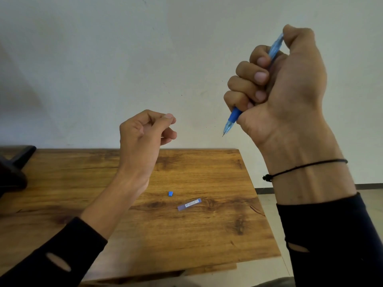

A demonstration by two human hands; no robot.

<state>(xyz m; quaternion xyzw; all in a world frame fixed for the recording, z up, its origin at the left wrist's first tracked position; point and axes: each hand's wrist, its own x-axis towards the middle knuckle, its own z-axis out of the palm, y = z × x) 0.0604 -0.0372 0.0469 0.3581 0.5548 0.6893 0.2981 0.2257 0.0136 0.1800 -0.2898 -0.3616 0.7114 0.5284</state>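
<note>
My right hand is raised high at the right and grips a blue mechanical pencil in a fist. The pencil's tip points down and to the left, and my thumb covers its top end. My left hand is held up above the wooden table, fingers curled and thumb pinched against forefinger. A hair-thin sliver by its fingers looks like a pencil lead. On the table lie a small blue cap and, just to its right, a clear lead case with a white label.
A dark object sits on the table's far left corner. A pale wall rises behind the table. The table's right edge drops to a tiled floor. Both forearms wear black sleeves; a black cord circles my right wrist.
</note>
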